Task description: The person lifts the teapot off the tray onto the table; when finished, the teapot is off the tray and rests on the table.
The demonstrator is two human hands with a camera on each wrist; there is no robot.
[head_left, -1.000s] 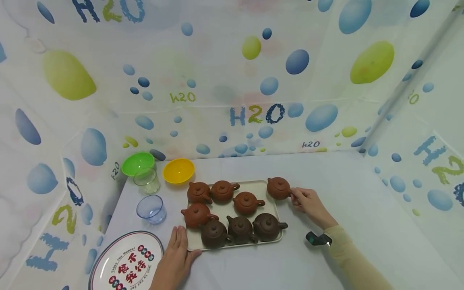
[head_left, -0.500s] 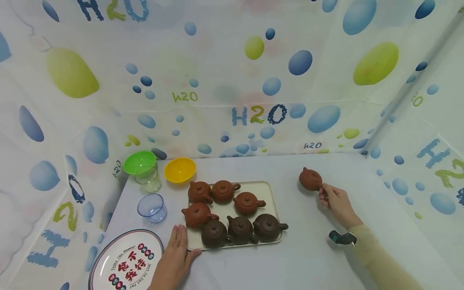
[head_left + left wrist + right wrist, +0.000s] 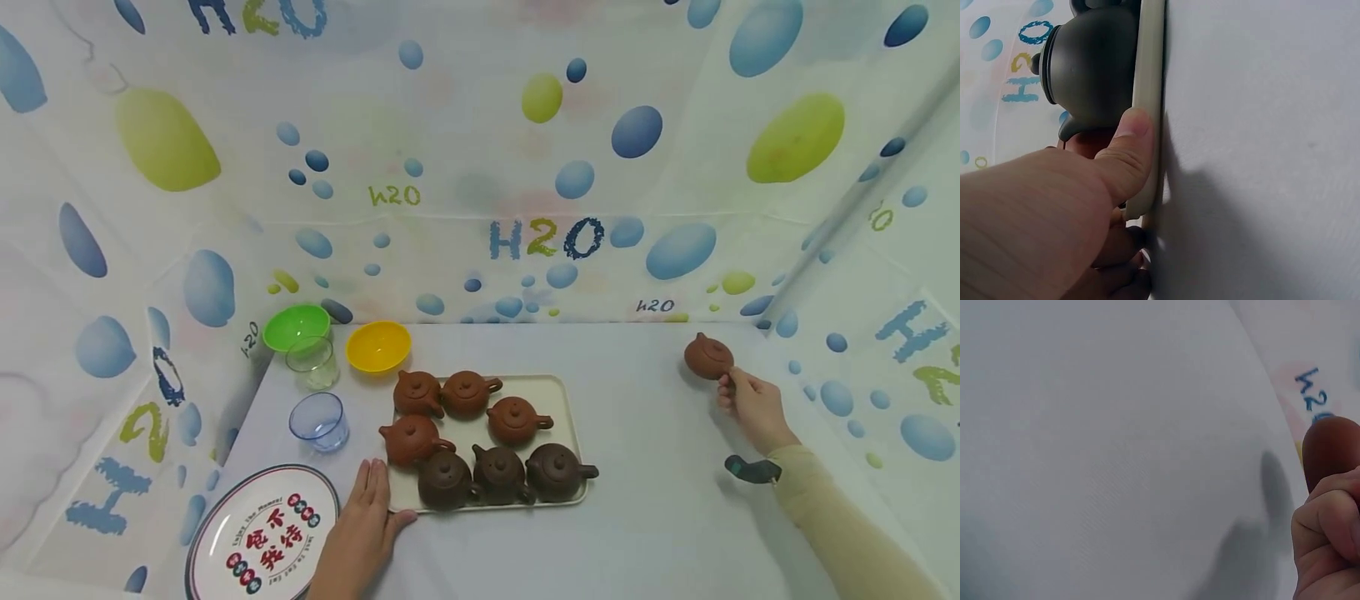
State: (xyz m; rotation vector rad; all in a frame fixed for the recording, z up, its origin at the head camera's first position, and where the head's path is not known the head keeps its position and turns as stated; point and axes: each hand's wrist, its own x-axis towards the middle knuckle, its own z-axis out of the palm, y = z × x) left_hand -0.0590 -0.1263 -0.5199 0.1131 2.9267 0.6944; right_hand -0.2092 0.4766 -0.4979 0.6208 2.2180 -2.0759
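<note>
My right hand [image 3: 757,408] pinches a small reddish-brown clay teapot [image 3: 708,357] by its handle at the far right. In the right wrist view, the teapot [image 3: 1332,450] is raised, its shadow falling on the table apart from it. My left hand [image 3: 362,533] rests at the near left corner of a cream tray [image 3: 562,400], fingers straight along its left side. The left wrist view shows the thumb [image 3: 1129,153] pressed against the tray's edge, below a dark teapot [image 3: 1094,69]. Several red-brown teapots [image 3: 515,420] and three dark brown ones [image 3: 555,472] stand on the tray.
Left of the tray are a blue glass [image 3: 320,422], a clear glass [image 3: 312,363], a yellow bowl [image 3: 378,347] and a green bowl [image 3: 297,327]. A white plate [image 3: 262,537] with red lettering lies at the front left. Patterned curtains [image 3: 450,125] enclose the white table [image 3: 645,500].
My right hand has carried the red-brown teapot from over the tray's far right corner to the right and away from me. My left hand has stayed at the tray's corner.
</note>
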